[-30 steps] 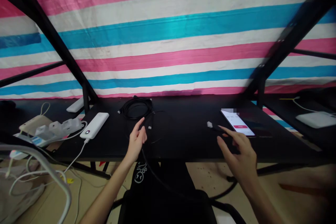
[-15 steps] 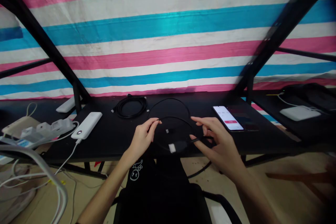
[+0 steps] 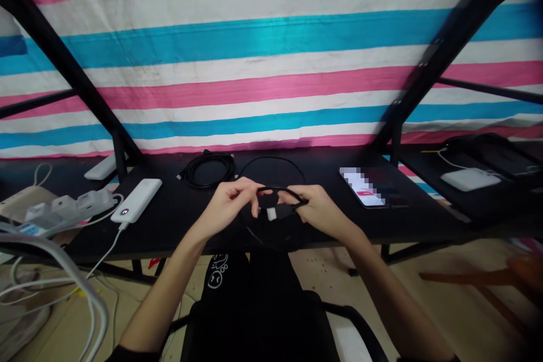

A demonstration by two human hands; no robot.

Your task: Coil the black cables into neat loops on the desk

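Observation:
My left hand (image 3: pixel 231 203) and my right hand (image 3: pixel 316 212) meet over the middle of the black table (image 3: pixel 178 220). Both pinch a thin black cable (image 3: pixel 275 189) with a silver plug end hanging between them. The cable loops back over the table behind my hands. A second black cable (image 3: pixel 207 169) lies coiled just beyond my left hand. A lit phone (image 3: pixel 362 186) lies flat to the right of my right hand.
A white power bank (image 3: pixel 136 199) with a white lead lies at the table's left. Beyond the left edge sit a white power strip (image 3: pixel 63 209) and loose white cords. Black frame struts rise on both sides. A white device (image 3: pixel 470 179) rests on the neighbouring table, right.
My hands came together from apart: the right hand left the phone's side, picked up the cable end and brought it to the left hand. The view also shifted slightly.

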